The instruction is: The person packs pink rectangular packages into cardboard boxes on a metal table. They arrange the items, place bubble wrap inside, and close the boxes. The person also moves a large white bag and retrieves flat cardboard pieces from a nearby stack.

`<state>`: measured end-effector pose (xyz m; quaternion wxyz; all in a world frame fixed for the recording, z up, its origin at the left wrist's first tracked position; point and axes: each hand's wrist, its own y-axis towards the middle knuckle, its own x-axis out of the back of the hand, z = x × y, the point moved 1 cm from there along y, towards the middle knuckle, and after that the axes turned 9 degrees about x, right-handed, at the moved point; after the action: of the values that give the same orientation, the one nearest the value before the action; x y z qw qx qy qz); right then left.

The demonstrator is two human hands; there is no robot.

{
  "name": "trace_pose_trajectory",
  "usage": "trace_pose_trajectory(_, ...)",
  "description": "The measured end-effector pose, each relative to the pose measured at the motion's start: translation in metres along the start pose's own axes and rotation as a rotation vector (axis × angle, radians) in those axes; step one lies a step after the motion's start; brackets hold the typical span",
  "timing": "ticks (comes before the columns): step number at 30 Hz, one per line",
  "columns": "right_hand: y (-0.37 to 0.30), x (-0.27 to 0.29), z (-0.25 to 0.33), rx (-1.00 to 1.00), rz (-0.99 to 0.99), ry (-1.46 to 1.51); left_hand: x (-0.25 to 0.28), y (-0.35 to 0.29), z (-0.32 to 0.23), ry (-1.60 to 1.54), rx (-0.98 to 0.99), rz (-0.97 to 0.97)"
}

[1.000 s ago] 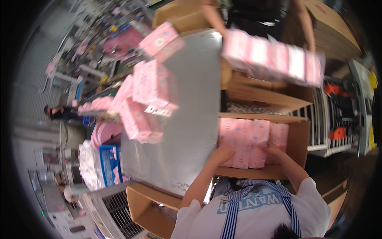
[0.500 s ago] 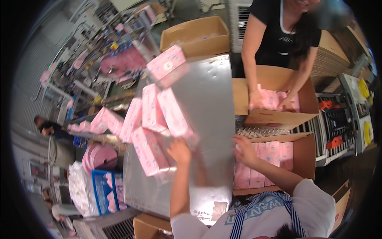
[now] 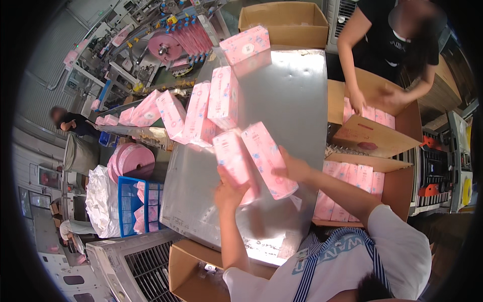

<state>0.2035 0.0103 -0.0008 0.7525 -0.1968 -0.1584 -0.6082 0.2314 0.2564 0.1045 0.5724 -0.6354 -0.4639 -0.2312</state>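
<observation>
On the metal table, my left hand (image 3: 230, 191) grips the near left side of a pink soft pack of tissues (image 3: 232, 153). My right hand (image 3: 294, 167) holds the right side of a second tissue pack (image 3: 269, 160), thumb and fingers partly hidden against it. The two packs lean side by side, with a narrow gap between their near ends. Beyond them, several more pink packs (image 3: 223, 95) stand or lean together, and one pack (image 3: 245, 45) sits apart at the far left edge of the table.
The metal table (image 3: 292, 100) lies before me. To its right stand an open carton (image 3: 397, 194) of pink packs and another carton (image 3: 370, 136), with a co-worker's hands (image 3: 357, 100) in it. A cardboard box (image 3: 284, 30) is behind; a blue basket (image 3: 132, 204) stands left.
My right hand has come left from the near carton onto a pack. My left hand has taken hold of another pack, and these two now stand nearer me. The view has shifted.
</observation>
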Motion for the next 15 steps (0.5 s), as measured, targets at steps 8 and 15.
trace_pose_trajectory(8, -0.031, 0.014, 0.051, 0.120, -0.014, 0.554, -0.087, -0.005, 0.046, -1.210, -0.315, 0.219)
trace_pose_trajectory(15, -0.154, 0.071, 0.043, 0.171, -0.154, 0.572, -0.104, -0.070, -0.013, -0.800, -0.500, 0.404)
